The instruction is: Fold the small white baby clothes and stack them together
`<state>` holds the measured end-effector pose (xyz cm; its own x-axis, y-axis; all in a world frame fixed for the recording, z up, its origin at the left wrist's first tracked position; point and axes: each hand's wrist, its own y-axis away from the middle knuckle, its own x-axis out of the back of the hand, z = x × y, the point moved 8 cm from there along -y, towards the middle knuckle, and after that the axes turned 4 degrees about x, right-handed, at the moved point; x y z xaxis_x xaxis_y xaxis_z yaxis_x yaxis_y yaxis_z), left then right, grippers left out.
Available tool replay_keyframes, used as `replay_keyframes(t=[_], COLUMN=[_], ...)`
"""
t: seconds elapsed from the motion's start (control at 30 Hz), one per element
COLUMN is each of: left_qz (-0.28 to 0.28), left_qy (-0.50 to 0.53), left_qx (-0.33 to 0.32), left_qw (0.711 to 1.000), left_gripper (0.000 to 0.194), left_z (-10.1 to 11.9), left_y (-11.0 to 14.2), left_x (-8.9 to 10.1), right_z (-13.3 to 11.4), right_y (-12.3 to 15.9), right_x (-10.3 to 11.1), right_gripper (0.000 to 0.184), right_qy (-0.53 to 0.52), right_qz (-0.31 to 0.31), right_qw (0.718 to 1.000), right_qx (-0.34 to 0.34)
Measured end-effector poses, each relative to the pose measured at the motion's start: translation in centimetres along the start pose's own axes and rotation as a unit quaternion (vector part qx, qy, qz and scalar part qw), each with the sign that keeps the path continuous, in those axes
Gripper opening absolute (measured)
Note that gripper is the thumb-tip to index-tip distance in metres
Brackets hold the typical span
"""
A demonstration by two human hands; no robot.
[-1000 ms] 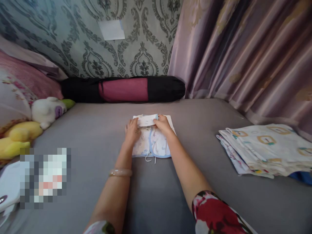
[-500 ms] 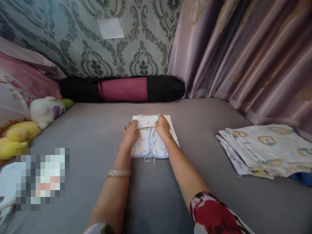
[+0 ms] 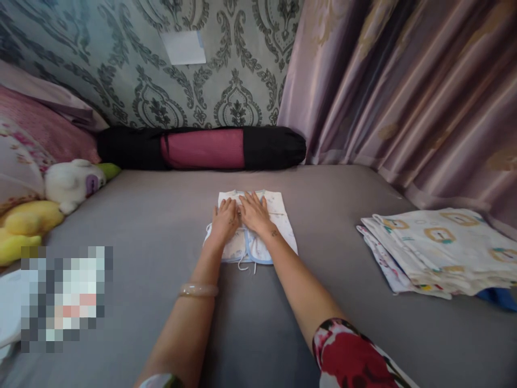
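A small white baby shirt (image 3: 262, 247) with blue trim and a faint print lies flat on the grey bed sheet (image 3: 343, 302). White tie strings hang from its lower edge. My left hand (image 3: 226, 218) rests on the left part of the shirt, fingers stretched out. Beside it, my right hand (image 3: 254, 213) lies flat over the upper middle with its fingers spread. Both palms press on the cloth, and neither grips it. The hands cover much of the shirt's centre.
At right sits a stack of folded printed cloths (image 3: 440, 248). A black and pink long bag (image 3: 202, 148) lies along the wall. Plush toys (image 3: 68, 183) are at the left, near a blurred-out object (image 3: 76, 293). A purple curtain (image 3: 355, 81) hangs at right.
My right hand has let go of the folded strip of cloth at the top and now lies flat. Both hands have come closer together on the shirt.
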<state>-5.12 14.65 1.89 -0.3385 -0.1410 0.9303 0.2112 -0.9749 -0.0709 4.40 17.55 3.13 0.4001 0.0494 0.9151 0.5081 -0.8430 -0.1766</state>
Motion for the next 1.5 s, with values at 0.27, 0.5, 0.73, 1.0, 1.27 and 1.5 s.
replay_keyframes(t=[0.27,0.5,0.73,1.0,1.27,1.5], left_qz=[-0.022,-0.035,-0.018,0.078,0.014,-0.020], left_qy=[-0.067,-0.091,-0.121,-0.154,-0.130,-0.115], left_qx=[-0.011,-0.014,-0.023,-0.042,-0.052,-0.036], left_qw=[0.997,0.995,0.992,0.984,0.990,0.993], left_gripper=[0.053,0.055,0.045,0.048,0.058,0.064], left_z=[-0.3,-0.3,0.9,1.9,0.7,0.3], left_y=[0.3,0.3,-1.2,-2.2,-2.9,-3.1], left_x=[-1.3,-1.4,0.3,0.0,-1.9,-2.1], right_z=[0.4,1.1,2.0,3.2,3.6,3.4], right_y=[0.5,0.2,0.3,1.1,1.4,1.6], right_x=[-1.4,-1.5,-1.1,-0.2,-0.4,-0.4], right_gripper=[0.052,0.054,0.054,0.055,0.053,0.055], right_qy=[0.004,-0.013,-0.004,-0.005,0.000,0.025], right_qz=[-0.019,-0.014,0.002,0.020,0.020,0.054], right_qw=[0.999,0.998,0.996,0.989,0.983,0.983], right_qx=[-0.042,-0.066,-0.086,-0.149,-0.183,-0.173])
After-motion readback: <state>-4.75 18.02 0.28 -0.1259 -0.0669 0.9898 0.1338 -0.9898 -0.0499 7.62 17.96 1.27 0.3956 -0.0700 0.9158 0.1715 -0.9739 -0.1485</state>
